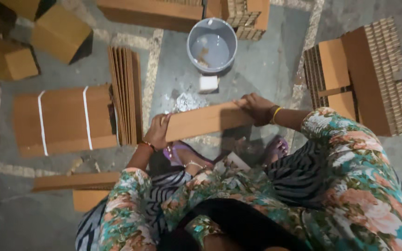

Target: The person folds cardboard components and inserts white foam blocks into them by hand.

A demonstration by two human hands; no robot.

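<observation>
I hold a long flat strip of brown corrugated cardboard point(205, 122) level in front of me. My left hand point(158, 132) grips its left end and my right hand point(257, 108) grips its right end, a yellow bangle on that wrist. The strip hangs above my feet in purple sandals point(182, 152). I wear a floral garment with a striped cloth across my lap.
A grey bucket point(211, 45) with a little pale liquid stands on the concrete floor ahead, a small white block point(208, 83) before it. A strapped cardboard bundle point(63, 120) and upright sheets point(125, 93) lie left; corrugated stacks point(373, 74) right; more strips point(77, 181) lower left.
</observation>
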